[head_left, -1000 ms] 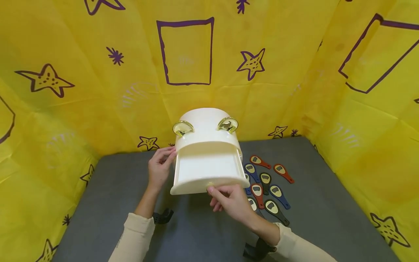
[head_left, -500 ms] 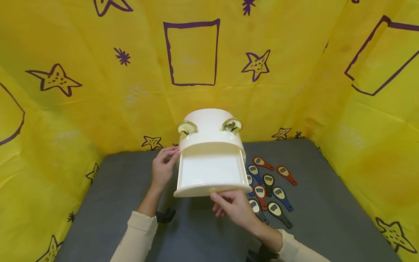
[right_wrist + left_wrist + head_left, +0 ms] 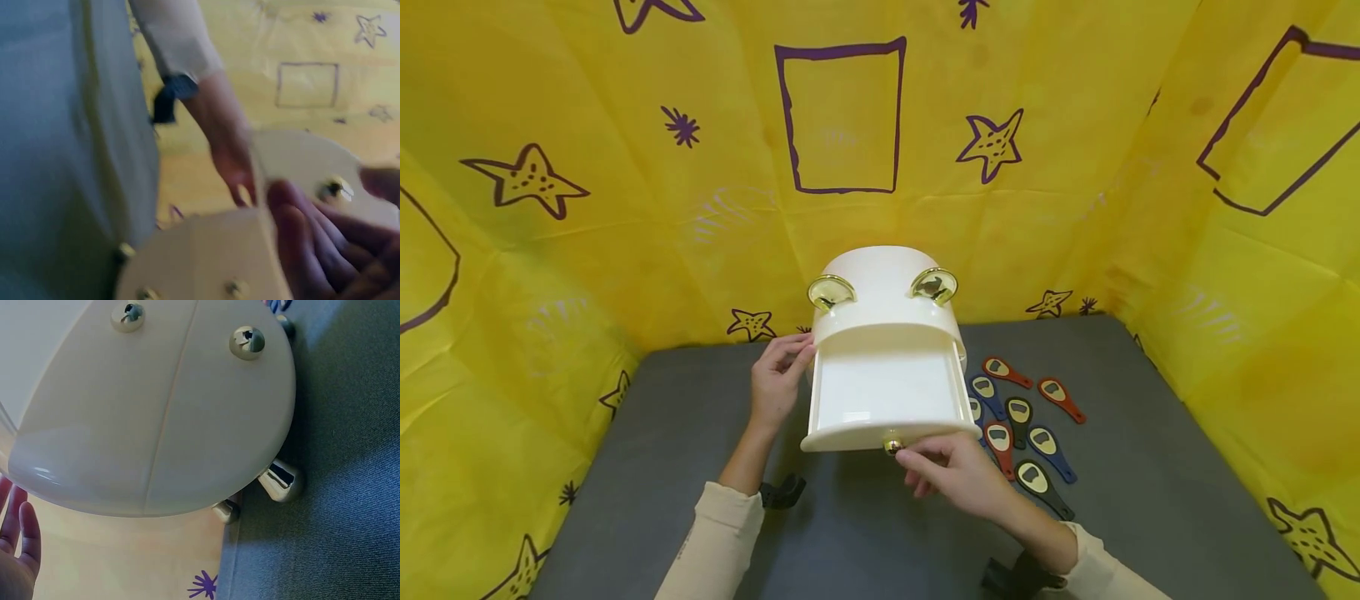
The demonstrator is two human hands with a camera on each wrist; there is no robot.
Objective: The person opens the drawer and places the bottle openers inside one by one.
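A cream-white small cabinet (image 3: 880, 287) with gold ear-shaped trims stands by the back wall, its top drawer (image 3: 883, 383) pulled out and bare inside. My left hand (image 3: 773, 383) rests its fingers and thumb against the cabinet's left side; in the left wrist view, fingers (image 3: 28, 534) lie along its rounded edge. My right hand (image 3: 958, 471) is just right of the drawer's gold knob (image 3: 892, 447), which shows uncovered. In the right wrist view, its thumb and fingers stand apart on either side of the knob (image 3: 334, 189). Two lower knobs (image 3: 247, 342) show on the cabinet's front.
Several bottle openers in red, blue and black, such as a red one (image 3: 1062, 400), lie on the grey table (image 3: 1150, 500) right of the cabinet. Yellow cloth walls (image 3: 700, 267) with purple drawings stand behind and at both sides.
My right hand has let go of the drawer knob and shifted slightly right, uncovering it. My left hand stays at the cabinet's side. The drawer remains pulled out.
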